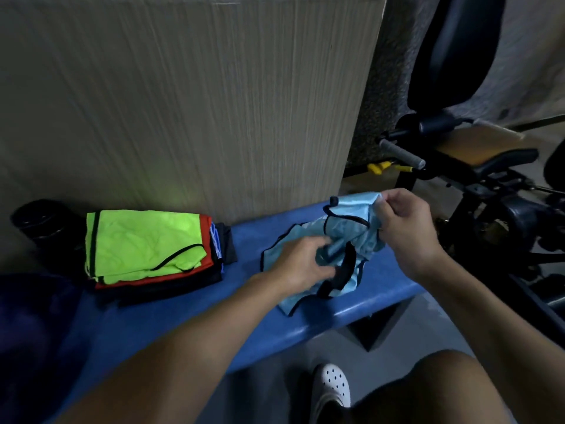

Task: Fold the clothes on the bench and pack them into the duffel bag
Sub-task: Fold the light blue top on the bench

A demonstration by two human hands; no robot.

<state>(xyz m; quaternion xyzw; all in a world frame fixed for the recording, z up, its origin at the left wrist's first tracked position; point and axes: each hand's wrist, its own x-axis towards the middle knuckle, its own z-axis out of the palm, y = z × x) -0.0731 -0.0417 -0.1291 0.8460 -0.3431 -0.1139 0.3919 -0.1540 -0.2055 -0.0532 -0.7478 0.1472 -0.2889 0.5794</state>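
One loose garment is left to fold, going by the head view: a light blue vest (345, 231) with black trim is lying crumpled toward the right end of the blue bench (171, 319), partly lifted off it. The right hand (405, 220) is pinching the vest's upper edge between thumb and curled fingers and holding it raised. The left hand (301, 266) is reaching into the middle of the cloth with fingers bent, and motion blur is hiding whether they are gripping or only pressing. To do this step well, I judge the person should be finding two matching corners or straps, shaking the thin fabric flat, and laying it on a bare part of the bench. Smoothing it before halving would be keeping the black-trimmed edges lined up and the fold matched to the pile's footprint. One folded stack (143, 243) is sitting well apart to the left, neon green on top, then red, then a blue-striped piece and dark ones. At least four layers are showing; the exact count I cannot tell. A dark blue mass (30, 325) at the far left may be the duffel bag, though it is too dim to confirm.
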